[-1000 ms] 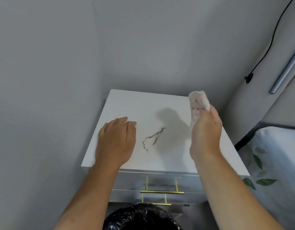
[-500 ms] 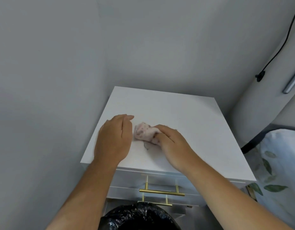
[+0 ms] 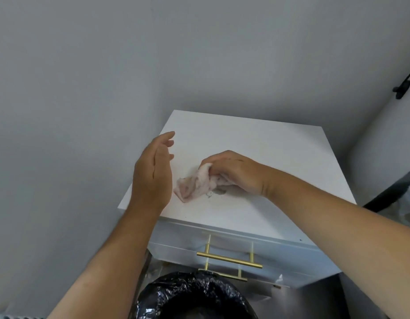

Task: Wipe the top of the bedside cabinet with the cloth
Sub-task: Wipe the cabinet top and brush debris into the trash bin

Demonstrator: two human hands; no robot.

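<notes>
Pink cloth (image 3: pixel 197 184) in right grip (image 3: pixel 234 171)

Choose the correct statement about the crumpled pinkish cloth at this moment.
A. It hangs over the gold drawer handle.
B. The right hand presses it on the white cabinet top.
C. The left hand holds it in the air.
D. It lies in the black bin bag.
B: the right hand grips the crumpled pinkish cloth against the white cabinet top, beside a dark smudge; the left hand is open and empty.

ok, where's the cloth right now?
Head view: the cloth is bunched under the right hand on the cabinet top, centre-front, just right of the left hand.
</notes>
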